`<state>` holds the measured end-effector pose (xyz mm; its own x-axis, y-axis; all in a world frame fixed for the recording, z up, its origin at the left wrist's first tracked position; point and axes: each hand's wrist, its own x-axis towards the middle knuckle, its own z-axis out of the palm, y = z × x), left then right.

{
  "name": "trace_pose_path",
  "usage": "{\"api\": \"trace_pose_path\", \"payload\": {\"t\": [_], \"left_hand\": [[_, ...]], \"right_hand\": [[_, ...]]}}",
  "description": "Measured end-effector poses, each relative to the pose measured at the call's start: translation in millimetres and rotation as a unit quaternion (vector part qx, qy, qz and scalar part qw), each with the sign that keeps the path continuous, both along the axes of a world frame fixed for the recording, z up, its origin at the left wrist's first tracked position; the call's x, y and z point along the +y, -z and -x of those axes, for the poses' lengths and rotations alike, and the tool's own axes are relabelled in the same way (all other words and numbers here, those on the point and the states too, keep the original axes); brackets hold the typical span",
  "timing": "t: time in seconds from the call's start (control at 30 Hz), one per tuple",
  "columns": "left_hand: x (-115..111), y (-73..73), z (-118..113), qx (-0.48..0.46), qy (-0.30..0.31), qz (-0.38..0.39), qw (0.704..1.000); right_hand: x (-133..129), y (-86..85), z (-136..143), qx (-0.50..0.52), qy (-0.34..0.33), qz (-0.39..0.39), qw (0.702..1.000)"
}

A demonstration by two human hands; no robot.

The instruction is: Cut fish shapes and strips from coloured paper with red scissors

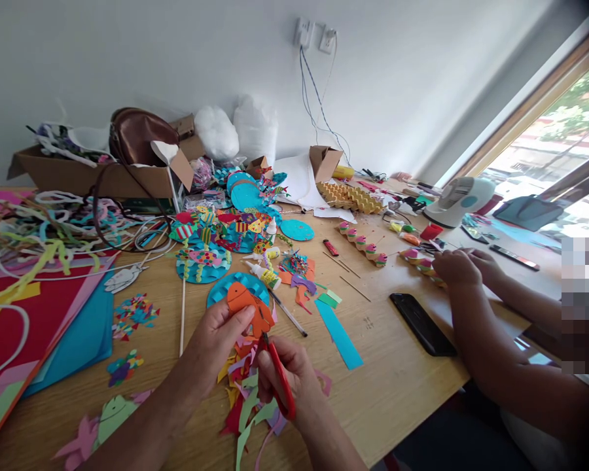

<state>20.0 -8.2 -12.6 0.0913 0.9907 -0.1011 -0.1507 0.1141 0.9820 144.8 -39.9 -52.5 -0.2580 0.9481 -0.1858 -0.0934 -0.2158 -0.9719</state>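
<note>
An orange paper shape [248, 306] is pinched tight in the left hand [219, 340], above a pile of paper scraps [248, 392], so it stays steady. Red scissors [278, 376] are gripped by the right hand [289, 376], blades at its edge. A phone [422, 324] lies nearby.

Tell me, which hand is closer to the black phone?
Right. The right hand, holding red scissors, is closer to the phone. The left hand, pinching the orange paper, is farther away.
</note>
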Motion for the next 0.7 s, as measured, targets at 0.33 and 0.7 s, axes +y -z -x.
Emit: {"api": "trace_pose_path", "payload": {"t": [0.33,0.7], "left_hand": [[-0.1,-2.2,-0.4,0.005,0.015,0.01,1.0],[1.0,-3.8,-1.3,-0.006,0.011,0.027,1.0]], "right_hand": [[-0.1,-0.7,-2.2,-0.021,0.003,0.004,1.0],[1.0,4.4,-6.2,-0.042,-0.008,-0.006,0.999]]}}
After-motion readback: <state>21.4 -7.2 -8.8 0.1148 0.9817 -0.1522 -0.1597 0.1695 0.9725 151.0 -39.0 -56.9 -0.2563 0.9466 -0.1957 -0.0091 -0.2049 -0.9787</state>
